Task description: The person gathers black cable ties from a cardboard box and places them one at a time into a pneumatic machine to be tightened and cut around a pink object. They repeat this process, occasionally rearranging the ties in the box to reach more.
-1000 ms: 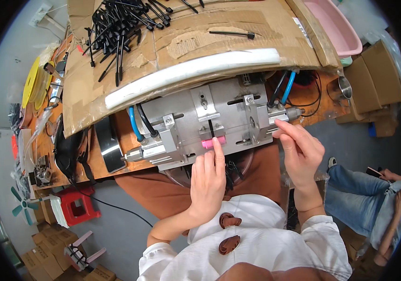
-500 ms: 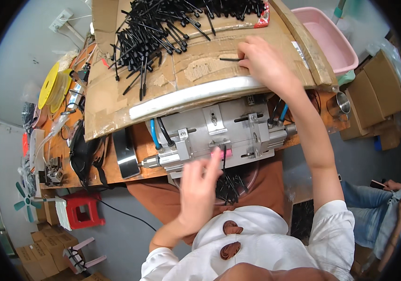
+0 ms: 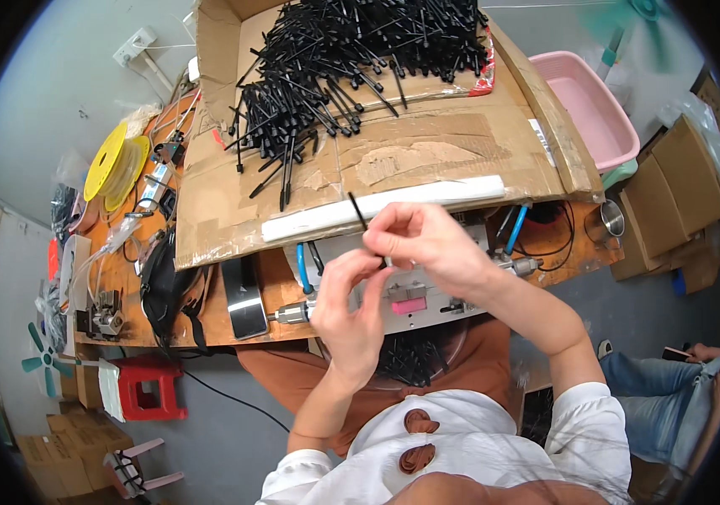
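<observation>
From here I see the right hand (image 3: 427, 244) pinching a black rod (image 3: 356, 209), its lower end hidden; whether the left hand (image 3: 348, 307) grips it, I cannot tell

We're looking steeply down and forward from the wearer's head, through the left of two side-by-side fisheye cameras! Right beneath comes the loose white cloth shirt (image 3: 482, 433); the bare left hand (image 3: 351, 307) and bare right hand (image 3: 429, 244) sit close, mid-view, with smooth grey floor (image 3: 208, 446) beyond.
</observation>
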`<state>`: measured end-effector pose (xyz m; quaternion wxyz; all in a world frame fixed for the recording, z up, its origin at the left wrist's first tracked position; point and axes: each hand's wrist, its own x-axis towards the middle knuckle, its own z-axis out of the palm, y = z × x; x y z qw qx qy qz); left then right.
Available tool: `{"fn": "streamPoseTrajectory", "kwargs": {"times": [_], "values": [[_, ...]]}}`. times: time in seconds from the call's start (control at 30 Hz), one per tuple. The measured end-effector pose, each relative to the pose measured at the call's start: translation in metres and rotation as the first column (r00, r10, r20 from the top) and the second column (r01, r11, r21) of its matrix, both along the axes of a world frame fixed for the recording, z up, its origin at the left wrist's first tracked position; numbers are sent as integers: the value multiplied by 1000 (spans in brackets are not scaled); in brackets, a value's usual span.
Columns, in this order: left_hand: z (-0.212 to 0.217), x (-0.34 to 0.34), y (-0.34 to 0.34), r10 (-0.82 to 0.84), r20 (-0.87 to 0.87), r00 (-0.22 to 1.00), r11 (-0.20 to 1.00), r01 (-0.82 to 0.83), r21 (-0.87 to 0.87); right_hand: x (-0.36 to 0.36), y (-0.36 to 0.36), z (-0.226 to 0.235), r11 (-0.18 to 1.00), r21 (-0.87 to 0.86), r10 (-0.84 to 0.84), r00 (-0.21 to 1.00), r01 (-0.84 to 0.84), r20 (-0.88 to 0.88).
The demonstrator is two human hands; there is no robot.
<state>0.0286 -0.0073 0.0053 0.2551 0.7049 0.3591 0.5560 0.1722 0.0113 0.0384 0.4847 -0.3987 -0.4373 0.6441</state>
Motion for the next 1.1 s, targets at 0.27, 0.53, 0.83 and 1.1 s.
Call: {"fn": "streamPoseTrajectory", "kwargs": {"times": [0.27,0.53,0.83,1.1], "values": [[-21,-52,-2,154,222,963,983,-126,-136,-30,59,11,870,449,-116,800,-204,589],[-33,-73,-5,150,264,953,986,-126,-105,-1,181,13,503,522,-577,182,-689,796],[-31,-56,-17,36,-191,981,999,-31,26,14,36,21,912,409,-214,865,11,454],[-33,-31,-37,-107,-423,900,975,177,132,25,-30,-15,996,-49,-74,996,71,-53]]}}
